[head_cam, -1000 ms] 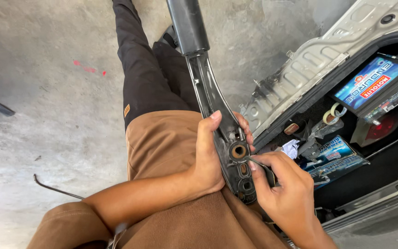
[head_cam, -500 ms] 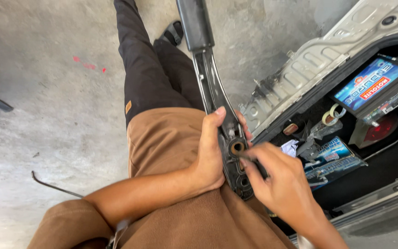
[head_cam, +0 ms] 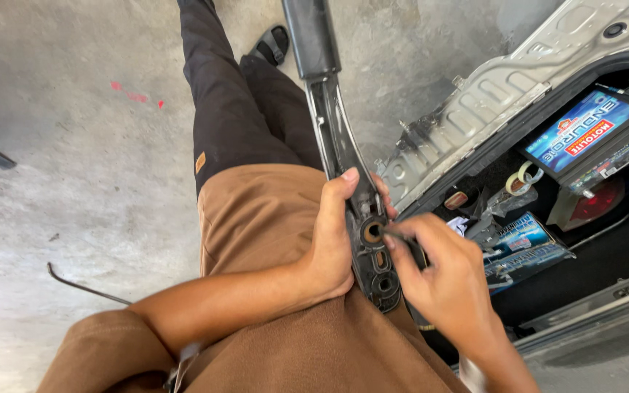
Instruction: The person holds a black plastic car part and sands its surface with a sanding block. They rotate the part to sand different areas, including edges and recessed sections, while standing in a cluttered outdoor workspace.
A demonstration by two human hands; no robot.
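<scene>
strut arm (head_cam: pixel 336 138): long dark metal bar, lying across the lap, running up toward the floor
left hand (head_cam: pixel 333 236): wrapped around the strut arm's lower end, thumb by the round bushing (head_cam: pixel 373 232)
right hand (head_cam: pixel 442 280): pinching a thin dark tool (head_cam: pixel 402 236), tip right at the bushing
right of the strut arm: open car trunk (head_cam: pixel 547 218) with boxes and a tape roll (head_cam: pixel 524 177)
left of the strut arm: bent rod (head_cam: pixel 85 287) on the concrete floor (head_cam: pixel 60 145)
in the way: fingers hide the strut arm's edge

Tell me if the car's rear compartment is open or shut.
Open: inside the compartment a blue box and tape rolls lie exposed.

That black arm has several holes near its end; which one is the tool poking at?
The round, rust-brown hole, uppermost of the row on the black arm; the lower ones are dark.
</scene>
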